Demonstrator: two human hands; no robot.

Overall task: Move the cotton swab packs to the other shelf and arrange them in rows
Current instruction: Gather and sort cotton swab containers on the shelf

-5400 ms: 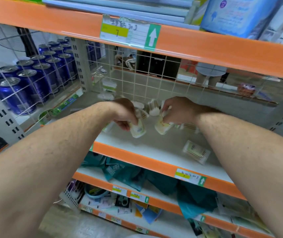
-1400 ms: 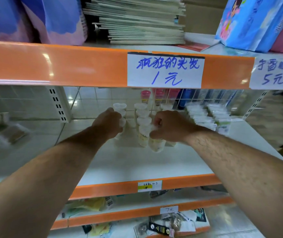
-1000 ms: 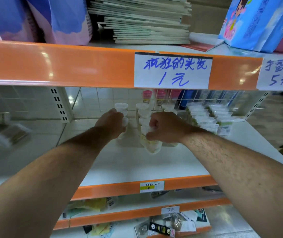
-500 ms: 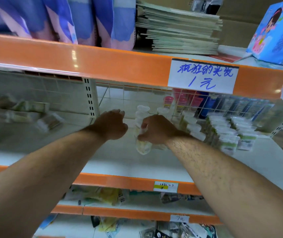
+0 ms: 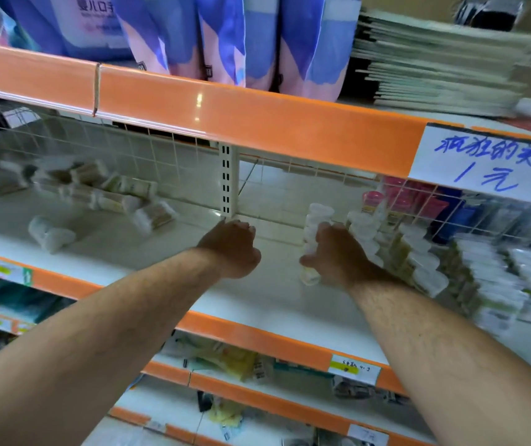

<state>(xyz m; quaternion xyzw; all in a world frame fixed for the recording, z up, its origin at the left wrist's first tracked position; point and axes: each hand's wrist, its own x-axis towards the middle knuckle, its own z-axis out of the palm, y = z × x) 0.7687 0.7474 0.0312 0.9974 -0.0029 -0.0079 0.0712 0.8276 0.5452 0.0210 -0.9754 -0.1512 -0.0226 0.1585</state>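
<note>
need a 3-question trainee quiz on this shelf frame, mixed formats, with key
1. Multiple choice: where do the tidy rows of clear round plastic cotton swab packs stand?
A) right of the white slotted upright post
B) left of it
C) on the top shelf
2. True or false: the loose wrapped swab bundles left of the post lie out of rows.
3. Fill in: the ___ hand curls round the front pack of the leftmost row.

Key: 1 A. 2 true. 3 right: the right hand is on it, and the left hand shows no pack.
</note>
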